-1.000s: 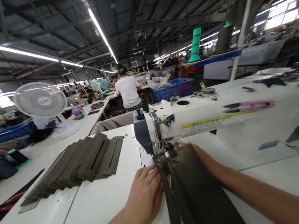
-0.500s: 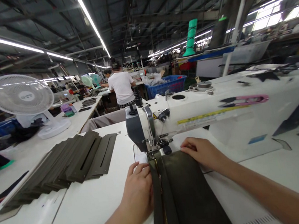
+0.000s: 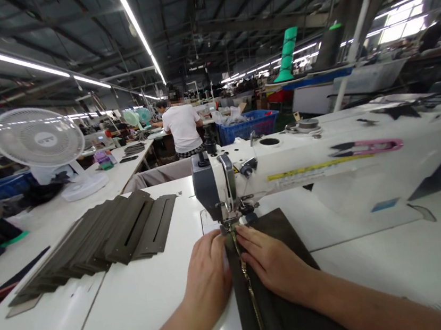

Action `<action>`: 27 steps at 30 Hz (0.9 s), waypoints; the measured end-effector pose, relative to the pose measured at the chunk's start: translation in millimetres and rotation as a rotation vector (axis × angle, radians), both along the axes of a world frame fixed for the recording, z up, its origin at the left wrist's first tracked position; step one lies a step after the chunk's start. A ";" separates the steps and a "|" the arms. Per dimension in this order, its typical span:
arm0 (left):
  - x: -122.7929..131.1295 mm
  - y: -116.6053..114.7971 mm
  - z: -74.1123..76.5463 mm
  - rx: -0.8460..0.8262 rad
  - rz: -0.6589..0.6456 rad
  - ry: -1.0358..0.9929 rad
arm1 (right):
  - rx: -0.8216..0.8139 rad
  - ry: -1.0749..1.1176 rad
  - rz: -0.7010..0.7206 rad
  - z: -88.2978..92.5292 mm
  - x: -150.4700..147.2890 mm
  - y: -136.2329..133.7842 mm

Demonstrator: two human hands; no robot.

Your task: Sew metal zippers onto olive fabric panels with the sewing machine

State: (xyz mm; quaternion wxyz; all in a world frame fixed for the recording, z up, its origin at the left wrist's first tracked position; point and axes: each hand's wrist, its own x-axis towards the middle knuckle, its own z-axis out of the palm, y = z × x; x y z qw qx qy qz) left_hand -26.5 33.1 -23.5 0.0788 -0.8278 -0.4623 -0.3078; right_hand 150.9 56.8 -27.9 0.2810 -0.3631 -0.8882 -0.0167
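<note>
Fingers [image 3: 251, 238], right hand [image 3: 284, 270], now beside zipper [image 3: 253, 299]

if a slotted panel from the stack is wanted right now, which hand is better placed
Likely the left hand: it is nearer the fanned stack of slotted panels, with white tabletop between. The right hand is farther, on the olive fabric beyond the zipper.

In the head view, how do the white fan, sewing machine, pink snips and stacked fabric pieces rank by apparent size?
1. Sewing machine
2. Stacked fabric pieces
3. White fan
4. Pink snips
</note>
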 end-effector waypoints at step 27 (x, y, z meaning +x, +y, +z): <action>2.7 16.7 0.3 -0.065 -0.152 0.195 | 0.054 -0.022 0.115 -9.2 0.5 13.3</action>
